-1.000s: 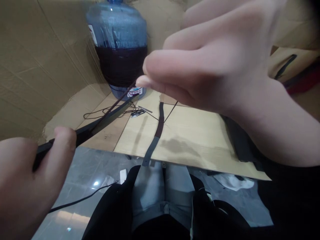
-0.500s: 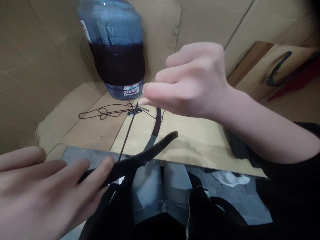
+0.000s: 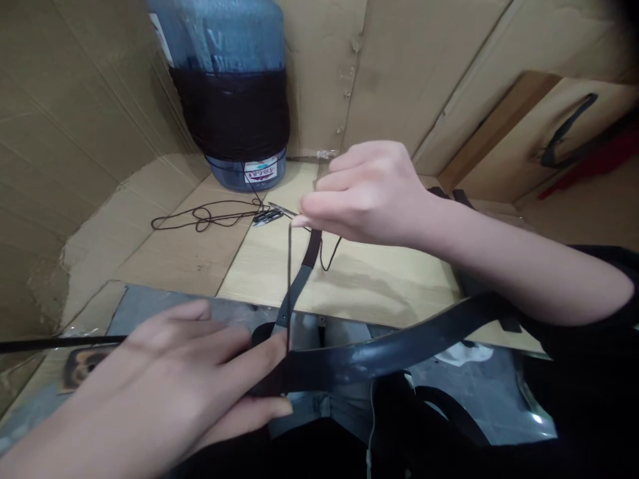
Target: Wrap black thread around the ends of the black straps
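Observation:
My left hand point(image 3: 194, 372) is closed around a dark, curved flat strip point(image 3: 389, 349), which sticks out past the fingers to the right, towards my right forearm. A thin dark cord point(image 3: 289, 279) rises nearly straight from the strip beside my left index finger. Its upper end is pinched between the thumb and fingers of my right hand point(image 3: 367, 193), a fist held above the table. Whether the cord circles the strip under my left fingers is hidden. Behind, a second grey curved piece point(image 3: 298, 287) with a dark brown section lies across the table edge.
A blue water bottle point(image 3: 239, 36) wound with a wide band of dark cord point(image 3: 232, 110) stands at the back left. Loose loops of cord point(image 3: 200, 218) and small black snips point(image 3: 267, 217) lie before it. Cardboard walls point(image 3: 389, 66) enclose the table point(image 3: 359, 296).
My left hand has moved right and turned the strip, which now reaches farther right. My right hand has dropped slightly, and the cord between them has gone from slanted to nearly upright.

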`<state>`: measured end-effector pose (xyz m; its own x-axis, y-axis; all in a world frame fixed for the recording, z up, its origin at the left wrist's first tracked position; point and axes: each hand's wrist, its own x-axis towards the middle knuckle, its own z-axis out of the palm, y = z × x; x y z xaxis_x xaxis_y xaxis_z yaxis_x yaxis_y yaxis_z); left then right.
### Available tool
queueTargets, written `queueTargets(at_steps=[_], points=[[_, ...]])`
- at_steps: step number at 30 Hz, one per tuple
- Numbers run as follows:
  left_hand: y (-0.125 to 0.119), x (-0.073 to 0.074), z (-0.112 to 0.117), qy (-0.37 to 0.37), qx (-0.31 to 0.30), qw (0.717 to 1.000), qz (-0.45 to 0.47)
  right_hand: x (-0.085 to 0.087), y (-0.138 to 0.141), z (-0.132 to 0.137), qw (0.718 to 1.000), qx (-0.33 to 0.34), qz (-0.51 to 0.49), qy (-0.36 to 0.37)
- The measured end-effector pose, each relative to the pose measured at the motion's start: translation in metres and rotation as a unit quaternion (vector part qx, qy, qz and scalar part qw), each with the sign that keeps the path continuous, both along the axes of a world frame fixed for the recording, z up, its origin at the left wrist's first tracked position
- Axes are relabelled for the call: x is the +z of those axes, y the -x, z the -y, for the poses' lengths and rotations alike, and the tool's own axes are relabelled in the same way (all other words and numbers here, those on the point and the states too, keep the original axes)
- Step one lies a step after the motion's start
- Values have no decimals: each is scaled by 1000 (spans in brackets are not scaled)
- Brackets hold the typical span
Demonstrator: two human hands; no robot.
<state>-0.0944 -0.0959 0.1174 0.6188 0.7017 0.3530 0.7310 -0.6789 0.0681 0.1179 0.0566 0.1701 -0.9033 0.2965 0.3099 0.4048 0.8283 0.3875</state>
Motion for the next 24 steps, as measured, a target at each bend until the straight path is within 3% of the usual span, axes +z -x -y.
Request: queueTargets(at_steps=[3,8,16,24], points=[[-8,-7,-7,5,-50,998,-44,-17,-18,-8,1000,28,3,10],[-21,-17,-12,-4,-46,999,-10,-35,-39,-14,999,38,8,33],[-34,-33,-14,10,-21,1000,-7,-34,-39,-11,998,4,26,51],[-29,-33,-20,-28,-42,999,-10,-43,-49,-17,997,13,22,76]])
